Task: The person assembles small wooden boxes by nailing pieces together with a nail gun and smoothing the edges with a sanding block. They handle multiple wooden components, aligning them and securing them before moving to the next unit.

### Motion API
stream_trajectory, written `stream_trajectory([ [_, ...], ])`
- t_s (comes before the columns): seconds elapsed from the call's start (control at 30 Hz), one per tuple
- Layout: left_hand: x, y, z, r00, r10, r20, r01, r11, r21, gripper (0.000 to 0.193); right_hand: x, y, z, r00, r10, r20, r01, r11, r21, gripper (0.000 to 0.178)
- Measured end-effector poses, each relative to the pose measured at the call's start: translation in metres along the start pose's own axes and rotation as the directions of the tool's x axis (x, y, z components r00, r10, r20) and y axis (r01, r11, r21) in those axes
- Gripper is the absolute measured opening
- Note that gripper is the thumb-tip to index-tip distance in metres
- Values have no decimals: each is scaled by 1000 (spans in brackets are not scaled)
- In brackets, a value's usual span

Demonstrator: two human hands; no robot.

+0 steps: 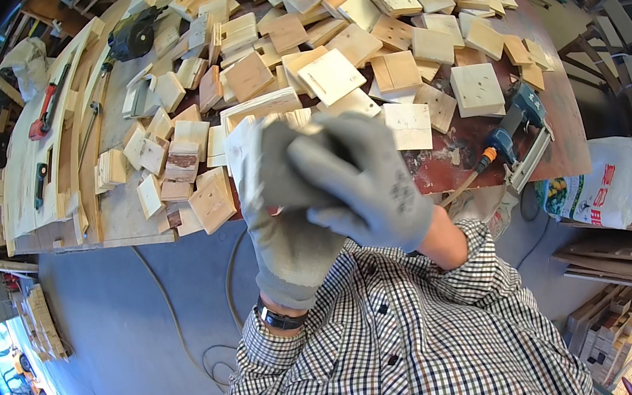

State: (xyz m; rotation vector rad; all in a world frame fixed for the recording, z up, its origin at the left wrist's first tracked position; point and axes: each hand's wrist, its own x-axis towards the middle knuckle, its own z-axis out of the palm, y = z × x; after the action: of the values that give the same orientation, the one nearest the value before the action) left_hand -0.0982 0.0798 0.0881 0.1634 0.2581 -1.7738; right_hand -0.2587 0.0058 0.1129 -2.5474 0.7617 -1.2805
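Note:
Both my hands wear grey work gloves and meet in front of my chest, just off the table's near edge. My left hand [292, 258] is closed around a pale wooden block [242, 155], held up on edge and smeared by motion. Across from it, my right hand [375, 180] curls its fingers over a dark grey flat piece [284, 165], which lies against the wooden block. Its kind is hard to make out, since the fingers and blur cover part of it. Behind my hands, a large heap of square wooden pieces [331, 77] spreads over the dark red table [442, 166].
A blue-black nail gun [519, 126] with an orange hose fitting lies at the table's right edge. Long boards [57, 187] with a red tool [45, 115] line the left side. A white plastic bag [608, 182] stands to the right. Hoses [163, 294] trail over the grey floor.

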Motion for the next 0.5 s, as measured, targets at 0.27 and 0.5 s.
stream_trajectory([
  [0.27, -22, 42, -16, 973, 72, 221, -126, 963, 240, 80, -50, 89, -35, 842, 502, -196, -530, 837, -134, 69],
  [0.5, -93, 125, -91, 925, 376, -46, -277, 754, 596, 79, -134, 60, -102, 828, 350, 437, -134, 881, -453, 74],
])
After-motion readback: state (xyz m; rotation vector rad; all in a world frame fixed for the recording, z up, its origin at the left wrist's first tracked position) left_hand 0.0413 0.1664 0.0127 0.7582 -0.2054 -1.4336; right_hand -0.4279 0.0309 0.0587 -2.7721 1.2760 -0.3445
